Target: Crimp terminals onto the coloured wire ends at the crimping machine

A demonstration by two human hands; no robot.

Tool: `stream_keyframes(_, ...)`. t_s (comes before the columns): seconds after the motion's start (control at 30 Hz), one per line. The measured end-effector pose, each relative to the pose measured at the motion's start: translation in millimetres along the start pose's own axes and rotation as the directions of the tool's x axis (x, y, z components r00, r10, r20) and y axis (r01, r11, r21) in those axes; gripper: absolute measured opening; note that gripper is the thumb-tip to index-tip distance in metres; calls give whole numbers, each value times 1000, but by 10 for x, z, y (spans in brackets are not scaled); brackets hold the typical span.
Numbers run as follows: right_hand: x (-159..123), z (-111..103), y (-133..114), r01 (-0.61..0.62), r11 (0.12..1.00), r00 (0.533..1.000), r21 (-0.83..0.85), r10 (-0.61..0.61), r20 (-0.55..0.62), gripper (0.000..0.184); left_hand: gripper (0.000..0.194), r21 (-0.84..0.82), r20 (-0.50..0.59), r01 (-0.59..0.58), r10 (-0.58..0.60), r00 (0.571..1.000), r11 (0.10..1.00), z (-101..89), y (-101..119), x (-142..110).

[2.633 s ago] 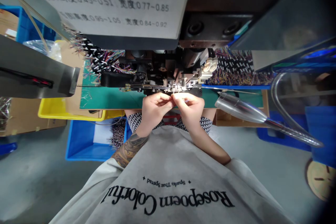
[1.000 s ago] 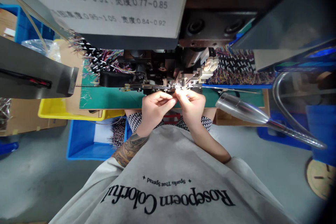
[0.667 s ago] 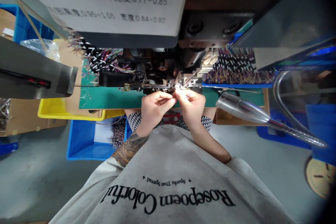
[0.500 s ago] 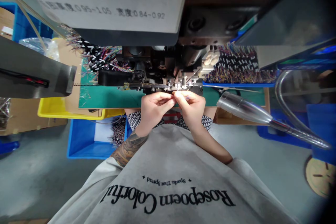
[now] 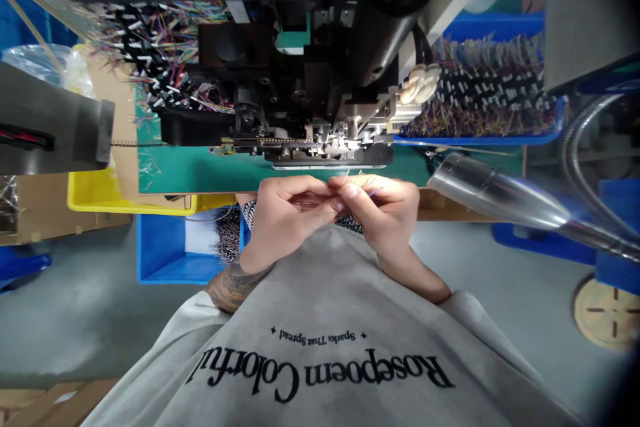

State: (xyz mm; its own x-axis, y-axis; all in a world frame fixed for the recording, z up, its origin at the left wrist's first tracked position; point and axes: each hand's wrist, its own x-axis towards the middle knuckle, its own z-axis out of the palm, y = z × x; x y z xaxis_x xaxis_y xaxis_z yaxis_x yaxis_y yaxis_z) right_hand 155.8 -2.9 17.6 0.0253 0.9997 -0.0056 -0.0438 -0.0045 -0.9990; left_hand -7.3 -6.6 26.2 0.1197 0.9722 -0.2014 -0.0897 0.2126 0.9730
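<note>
Thin wires (image 5: 373,193), one purple and one pale, stick out between the fingers of my right hand (image 5: 393,208), which pinches them with thumb and forefinger. My left hand (image 5: 290,217) meets it, fingertips touching, its thumb and forefinger closed on the same small bunch of wires; the rest of the bunch is mostly hidden by the fingers. Just beyond both hands is the lit working head of a crimping machine (image 5: 345,141), with a strip of terminals (image 5: 287,141) running into it from the left. The hands are apart from the machine.
Bundles of black cables with coloured wire ends lie left (image 5: 150,60) and in a blue tray (image 5: 500,140) on the right. A flexible lamp (image 5: 495,190) reaches in from the right. Yellow (image 5: 130,203) and blue bins (image 5: 165,270) stand low at left. A green mat (image 5: 210,177) covers the table.
Both hands have drawn back from the machine's working head toward my body. The wires between the fingers show more plainly. My view has tipped, so the machine's label has left the picture.
</note>
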Motion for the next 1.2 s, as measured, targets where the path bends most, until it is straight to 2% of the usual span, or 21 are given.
stream_keyframes(0.47, -52, -11, -90, -76, 997, 997, 33, 75, 35, 28, 18, 21, -1, 54, -54, 999, 998, 62, 124, -119)
stream_keyframes(0.67, -57, -1, -61, -65, 993, 997, 104, 61, 42, 26, 16, -3, -1, 40, -40, 999, 999, 87, 134, -125)
stream_keyframes(0.9, -45, -32, -10, -160, 977, 984, 141, 146, 101, 34, 18, -2, 9, 33, -33, 999, 999, 92, 110, -134)
stream_keyframes(1.2, -15, -39, -1, -185, 963, 977, 194, 159, 140, 36, 19, -22, 22, 47, -47, 999, 999, 94, 109, -134)
